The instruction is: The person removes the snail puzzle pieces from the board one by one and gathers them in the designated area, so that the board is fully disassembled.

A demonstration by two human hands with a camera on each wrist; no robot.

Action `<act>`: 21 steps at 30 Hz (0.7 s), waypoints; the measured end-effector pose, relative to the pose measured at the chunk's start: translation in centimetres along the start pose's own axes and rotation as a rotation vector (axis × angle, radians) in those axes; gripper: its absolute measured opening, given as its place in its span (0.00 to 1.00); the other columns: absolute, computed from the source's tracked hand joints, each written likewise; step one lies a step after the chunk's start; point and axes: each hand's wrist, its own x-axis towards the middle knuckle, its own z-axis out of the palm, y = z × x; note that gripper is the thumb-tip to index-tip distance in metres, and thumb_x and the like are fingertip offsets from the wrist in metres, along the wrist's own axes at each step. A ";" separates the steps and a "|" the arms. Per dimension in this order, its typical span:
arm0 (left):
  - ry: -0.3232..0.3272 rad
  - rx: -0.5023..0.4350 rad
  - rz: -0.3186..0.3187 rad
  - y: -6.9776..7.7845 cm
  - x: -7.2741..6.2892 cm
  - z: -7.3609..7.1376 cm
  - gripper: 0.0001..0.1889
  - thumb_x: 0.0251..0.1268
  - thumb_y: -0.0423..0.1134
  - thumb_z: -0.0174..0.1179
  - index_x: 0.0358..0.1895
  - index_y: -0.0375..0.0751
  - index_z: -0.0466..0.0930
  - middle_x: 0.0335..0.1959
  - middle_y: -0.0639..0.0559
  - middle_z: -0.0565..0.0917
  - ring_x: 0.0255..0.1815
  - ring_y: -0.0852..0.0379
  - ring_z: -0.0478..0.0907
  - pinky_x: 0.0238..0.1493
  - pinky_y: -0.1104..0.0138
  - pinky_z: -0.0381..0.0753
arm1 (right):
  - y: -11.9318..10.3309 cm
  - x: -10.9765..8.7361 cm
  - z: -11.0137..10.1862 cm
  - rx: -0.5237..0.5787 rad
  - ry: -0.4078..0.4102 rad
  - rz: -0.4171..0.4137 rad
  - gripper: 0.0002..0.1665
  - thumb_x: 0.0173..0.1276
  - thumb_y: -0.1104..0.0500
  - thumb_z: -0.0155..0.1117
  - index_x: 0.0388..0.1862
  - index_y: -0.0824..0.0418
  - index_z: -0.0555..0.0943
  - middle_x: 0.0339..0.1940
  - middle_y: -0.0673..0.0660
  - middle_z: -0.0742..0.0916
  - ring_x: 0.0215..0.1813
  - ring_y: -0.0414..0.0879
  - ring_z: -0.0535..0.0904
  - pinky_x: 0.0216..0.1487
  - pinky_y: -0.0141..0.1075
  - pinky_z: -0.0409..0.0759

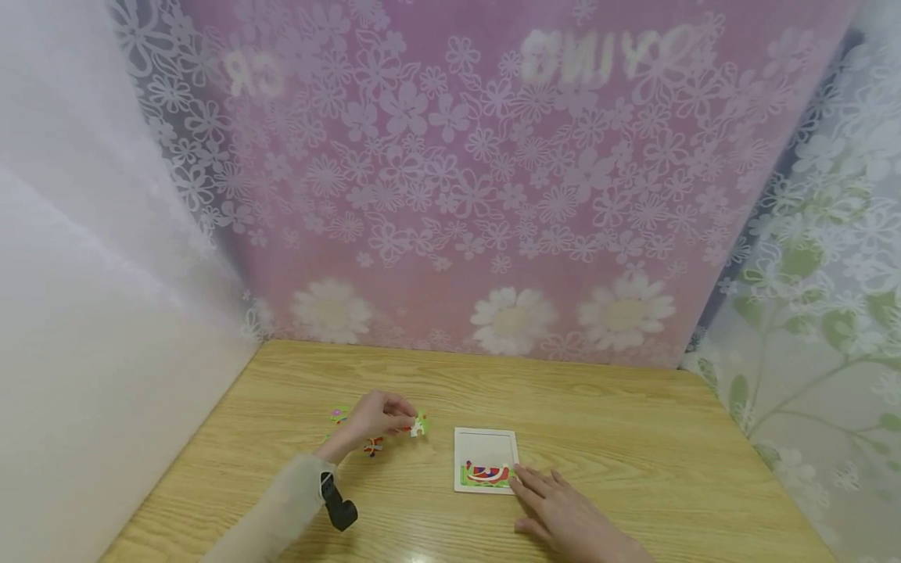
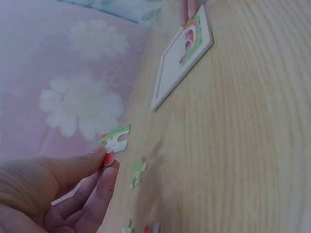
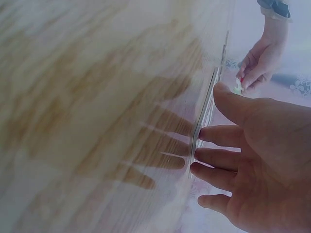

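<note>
Left wrist view has my left hand (image 2: 53,177) pinching a piece (image 2: 116,141) near its red part, raised above the desk (image 2: 233,145) and well apart from the tray (image 2: 167,73). I judge it very light, thin and stiff, with a smooth printed face that could slip or twist under a pinch at one corner. Its knobs look the weakest bits (they might bend or fray), so I'd take hold by the flat body, at the edges. As for pose, my left arm reaches forward past some loose pieces (image 1: 374,446), with the thumb set against the curled fingers. My right hand (image 1: 563,508) grasps nothing: its fingers lie extended, tips at the tray's right edge beside the filled-in strip (image 1: 487,474), thumb spread away.
</note>
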 end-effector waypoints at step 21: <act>-0.020 0.191 0.057 -1.4 -0.5 1.4 0.06 0.59 0.34 0.73 0.38 0.38 0.89 0.27 0.53 0.87 0.22 0.59 0.80 0.23 0.69 0.79 | 0.2 0.1 0.2 0.002 -0.002 0.003 0.38 0.79 0.39 0.50 0.71 0.67 0.73 0.74 0.64 0.74 0.73 0.59 0.71 0.69 0.62 0.69</act>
